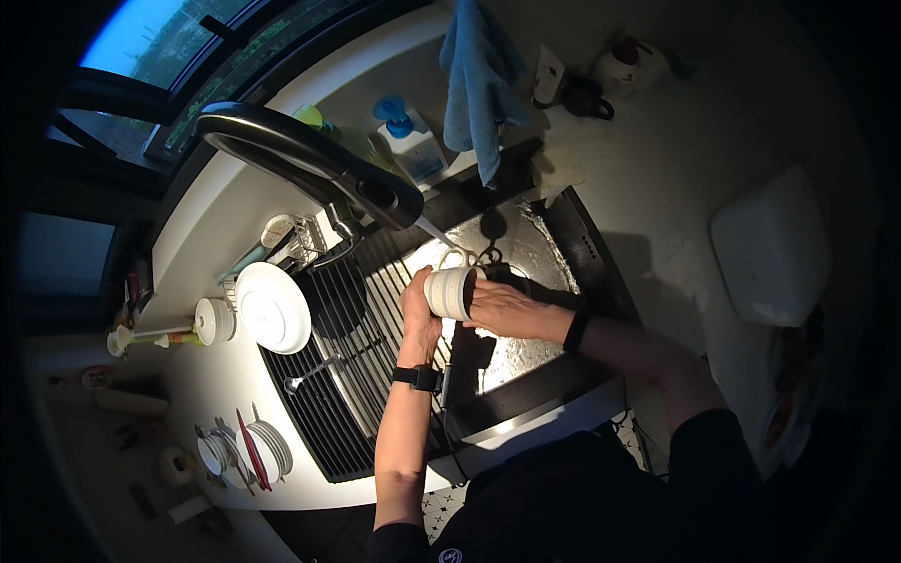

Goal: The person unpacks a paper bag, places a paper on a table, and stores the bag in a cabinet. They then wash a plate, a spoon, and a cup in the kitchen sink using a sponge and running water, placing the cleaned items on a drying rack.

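My left hand grips a cream ribbed mug that is tilted on its side, its mouth facing right. The fingers of my right hand reach inside that mouth and are hidden there. Above the mug, a stream of water runs from the dark pull-out faucet close to the mug's handle. Beneath both hands lies the wet stainless-steel sink basin. A slatted black drying rack spans the left part of the sink.
A white plate leans at the rack's left edge; a spoon lies on the slats. Behind the sink are a blue-pump soap bottle and a hanging blue towel. Stacked dishes stand left, a white container right.
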{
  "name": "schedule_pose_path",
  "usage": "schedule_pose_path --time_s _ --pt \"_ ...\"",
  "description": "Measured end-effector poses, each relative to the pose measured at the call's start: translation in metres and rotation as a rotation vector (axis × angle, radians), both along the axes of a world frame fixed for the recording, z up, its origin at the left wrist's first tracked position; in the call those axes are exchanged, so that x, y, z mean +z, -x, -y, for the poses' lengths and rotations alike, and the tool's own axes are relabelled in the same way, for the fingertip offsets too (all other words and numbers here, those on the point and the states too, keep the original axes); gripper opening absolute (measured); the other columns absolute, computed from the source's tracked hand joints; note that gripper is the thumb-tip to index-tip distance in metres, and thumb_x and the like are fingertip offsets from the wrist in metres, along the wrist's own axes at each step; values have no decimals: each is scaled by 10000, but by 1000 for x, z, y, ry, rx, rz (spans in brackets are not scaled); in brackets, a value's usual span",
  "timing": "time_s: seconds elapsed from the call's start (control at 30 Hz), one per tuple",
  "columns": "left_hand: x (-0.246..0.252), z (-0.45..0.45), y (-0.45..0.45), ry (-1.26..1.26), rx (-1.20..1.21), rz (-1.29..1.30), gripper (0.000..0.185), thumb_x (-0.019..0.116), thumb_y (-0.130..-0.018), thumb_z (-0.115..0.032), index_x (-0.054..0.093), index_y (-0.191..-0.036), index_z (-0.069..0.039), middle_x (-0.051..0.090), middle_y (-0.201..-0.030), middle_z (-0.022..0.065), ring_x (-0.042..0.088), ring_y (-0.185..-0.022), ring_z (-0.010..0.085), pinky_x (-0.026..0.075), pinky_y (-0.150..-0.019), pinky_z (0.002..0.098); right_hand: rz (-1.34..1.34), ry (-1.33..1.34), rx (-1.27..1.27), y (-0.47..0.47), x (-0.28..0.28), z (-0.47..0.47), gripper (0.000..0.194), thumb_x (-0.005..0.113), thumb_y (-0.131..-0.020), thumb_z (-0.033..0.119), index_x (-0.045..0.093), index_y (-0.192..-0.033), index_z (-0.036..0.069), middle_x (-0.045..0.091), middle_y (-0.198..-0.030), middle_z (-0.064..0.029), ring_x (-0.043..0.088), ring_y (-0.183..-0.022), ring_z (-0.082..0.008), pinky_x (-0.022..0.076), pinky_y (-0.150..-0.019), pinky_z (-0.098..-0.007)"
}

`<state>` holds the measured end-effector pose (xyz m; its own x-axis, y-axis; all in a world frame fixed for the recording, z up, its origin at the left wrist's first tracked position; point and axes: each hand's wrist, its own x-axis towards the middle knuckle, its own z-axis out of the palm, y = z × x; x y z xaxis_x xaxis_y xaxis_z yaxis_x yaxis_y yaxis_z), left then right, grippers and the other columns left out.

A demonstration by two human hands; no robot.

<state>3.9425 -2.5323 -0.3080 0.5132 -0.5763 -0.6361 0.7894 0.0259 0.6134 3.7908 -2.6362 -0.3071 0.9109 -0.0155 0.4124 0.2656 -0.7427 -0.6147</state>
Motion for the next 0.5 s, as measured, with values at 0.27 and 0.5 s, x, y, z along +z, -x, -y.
schedule_pose_path --time_s 0.27,0.5 --pt "-8 5 19 77 19 198 350 599 -981 -365 606 -1156 -62 646 -962 52 609 -916 160 497 -832 296 -261 -1059 -482 -27 8 -16 279 609 -967 259 630 -916 -15 673 -843 -138 649 -717 -252 496 -637 -361" --pt "-7 24 25 100 402 249 240 596 -948 -246 629 -980 -9 656 -846 88 647 -744 205 529 -669 312 -154 -1237 -648 -51 17 -31 361 520 -1027 309 616 -987 -37 667 -829 -104 627 -728 -184 492 -677 -351"
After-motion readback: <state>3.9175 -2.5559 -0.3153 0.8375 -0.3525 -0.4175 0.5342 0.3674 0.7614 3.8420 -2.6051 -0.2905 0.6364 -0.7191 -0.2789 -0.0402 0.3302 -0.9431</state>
